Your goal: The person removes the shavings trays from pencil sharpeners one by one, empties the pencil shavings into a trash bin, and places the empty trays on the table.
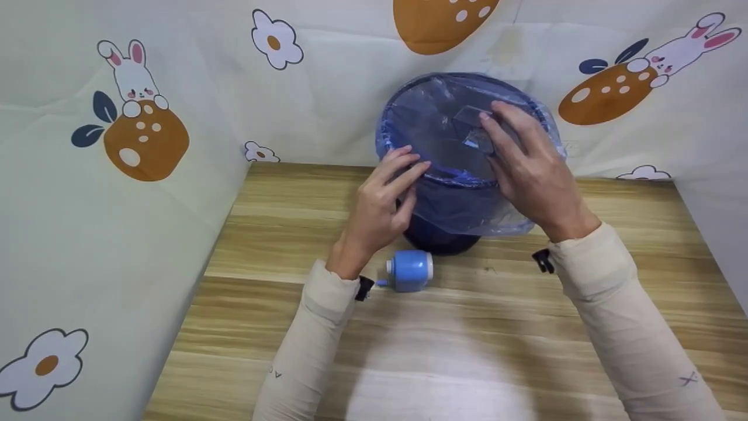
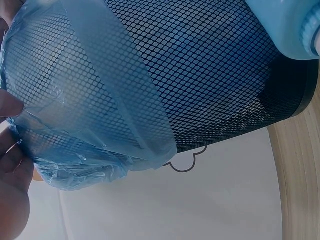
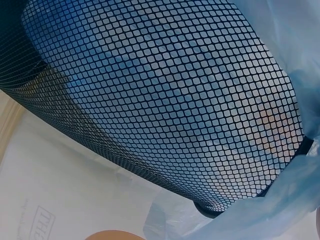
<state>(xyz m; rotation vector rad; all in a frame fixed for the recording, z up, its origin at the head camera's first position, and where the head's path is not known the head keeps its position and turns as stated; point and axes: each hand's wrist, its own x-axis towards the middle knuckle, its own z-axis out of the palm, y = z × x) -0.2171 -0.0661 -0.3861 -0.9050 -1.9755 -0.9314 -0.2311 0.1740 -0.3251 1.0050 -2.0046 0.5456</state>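
A mesh bin (image 2: 215,65) stands on the table, lined with a translucent blue plastic bag (image 1: 467,204) folded over its rim. The left hand (image 1: 380,199) holds the bag at the near left rim, fingertips over the edge and thumb lower outside. In the left wrist view its fingers (image 2: 14,160) lie against the bag's upper edge. Above the bin's opening, the right hand (image 1: 534,166) pinches a clear, angular plastic piece (image 1: 470,126); its exact kind is unclear. Mesh and bag (image 3: 250,217) fill the right wrist view, which hides nearly all of that hand.
A small blue bottle-like thing (image 1: 411,271) with white ends sits on the wood-grain table (image 1: 263,333), just in front of the bin. Behind and at the left stand pale walls (image 1: 327,99) printed with rabbits, oranges and flowers.
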